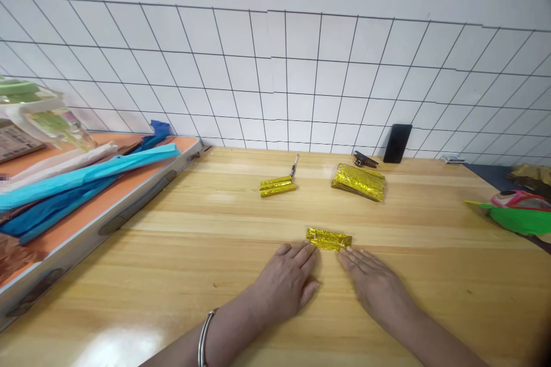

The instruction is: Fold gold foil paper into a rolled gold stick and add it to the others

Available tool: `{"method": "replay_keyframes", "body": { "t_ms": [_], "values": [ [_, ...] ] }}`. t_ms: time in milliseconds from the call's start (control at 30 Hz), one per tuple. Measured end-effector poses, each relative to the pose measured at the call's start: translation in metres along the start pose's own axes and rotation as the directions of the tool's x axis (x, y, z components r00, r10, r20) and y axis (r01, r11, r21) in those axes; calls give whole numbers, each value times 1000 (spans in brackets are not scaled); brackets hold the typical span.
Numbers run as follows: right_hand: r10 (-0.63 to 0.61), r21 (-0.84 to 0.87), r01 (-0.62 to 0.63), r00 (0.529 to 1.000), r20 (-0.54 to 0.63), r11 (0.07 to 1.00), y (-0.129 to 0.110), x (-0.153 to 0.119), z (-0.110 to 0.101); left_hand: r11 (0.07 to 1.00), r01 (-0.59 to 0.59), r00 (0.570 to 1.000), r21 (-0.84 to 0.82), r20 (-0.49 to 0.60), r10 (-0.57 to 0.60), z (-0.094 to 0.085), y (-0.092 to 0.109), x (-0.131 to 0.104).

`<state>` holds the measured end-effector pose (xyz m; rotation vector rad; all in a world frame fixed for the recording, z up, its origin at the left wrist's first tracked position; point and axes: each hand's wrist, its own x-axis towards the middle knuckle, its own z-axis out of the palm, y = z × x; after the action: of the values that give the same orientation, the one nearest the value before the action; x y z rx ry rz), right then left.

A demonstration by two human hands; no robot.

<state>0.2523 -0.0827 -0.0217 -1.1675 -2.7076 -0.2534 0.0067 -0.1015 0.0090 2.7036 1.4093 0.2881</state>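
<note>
A small strip of shiny gold foil paper [330, 238] lies on the wooden table [241, 229], with folds along its length. My left hand [286, 278] rests flat beside it, fingertips on its near left corner and thumb apart. At the near right corner are the fingertips of my right hand [374, 281], which lies palm down with fingers stretched out. Neither hand grips anything. Farther back, folded gold strips [278, 186] sit next to a pen [295, 165], and a stack of gold foil sheets [358, 182] lies to their right.
Behind the stack are a dark clip [365, 159] and a black phone [398, 143] leaning on the tiled wall. An orange-topped surface [129, 192] with blue paper rolls [86, 183] borders the left. A green object [520, 219] lies at the right edge.
</note>
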Motion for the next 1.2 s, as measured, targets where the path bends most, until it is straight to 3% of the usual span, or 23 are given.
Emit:
{"method": "replay_keyframes", "body": {
  "t_ms": [400, 633, 833, 1200],
  "values": [
    [-21, 52, 22, 1000, -8, 998, 12, 0, -12, 998, 8, 1000, -58, 4, -8, -1, -4, 5],
    [-20, -119, 9, 996, -92, 993, -4, 15, -11, 997, 14, 1000, -70, 0, -14, -1, -4, 10],
    [-65, -300, 58, 998, -14, 952, -21, 37, -6, 998, 18, 1000, -68, -5, -18, -2, -3, 13],
    [5, -251, 4, 999, 35, 968, -13, 31, -13, 998, 2, 1000, -66, -12, -3, 4, -4, 11]
  ]
}}
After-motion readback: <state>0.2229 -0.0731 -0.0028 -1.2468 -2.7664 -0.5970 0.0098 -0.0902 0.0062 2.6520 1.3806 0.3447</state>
